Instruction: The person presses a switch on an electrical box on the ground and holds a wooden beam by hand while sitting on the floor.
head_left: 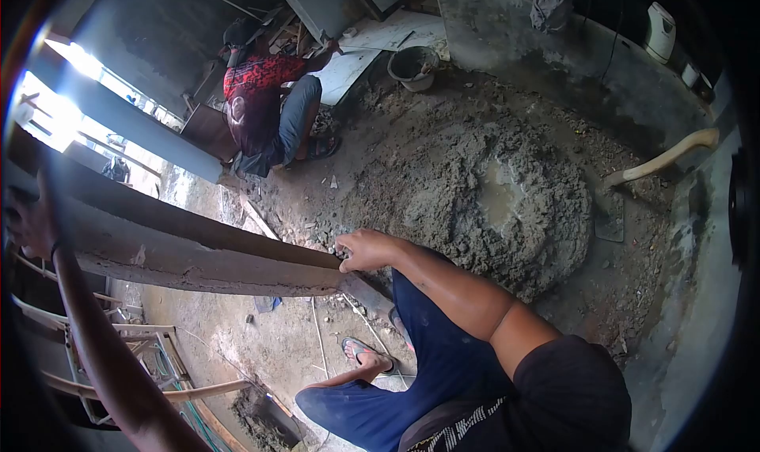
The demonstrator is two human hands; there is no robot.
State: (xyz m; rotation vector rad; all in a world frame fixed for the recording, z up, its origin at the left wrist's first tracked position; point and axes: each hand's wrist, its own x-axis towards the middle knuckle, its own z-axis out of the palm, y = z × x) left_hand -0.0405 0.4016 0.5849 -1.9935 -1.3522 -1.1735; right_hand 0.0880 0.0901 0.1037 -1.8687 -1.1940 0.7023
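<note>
A long grey concrete wall edge (214, 254) stretches from the left side to the middle of the head view, with a rough, chipped face. At its far left end my left hand (33, 226) lies against it, fingers apart, partly in the dark rim of the view. My right hand (368, 250) is at the other end, its fingers curled in by the concrete. Whatever they close on, if anything, is hidden. Beyond my right forearm spreads a heap of wet grey mortar (443, 191) with a pool of water (500, 195) in its hollow.
A co-worker in a red and dark shirt (257, 96) squats at the upper left, one arm over pale boards (384, 36). A bucket (413, 68) stands near the boards. A wooden-handled tool (661, 159) leans at the right. Wooden frames (142, 329) lie lower left.
</note>
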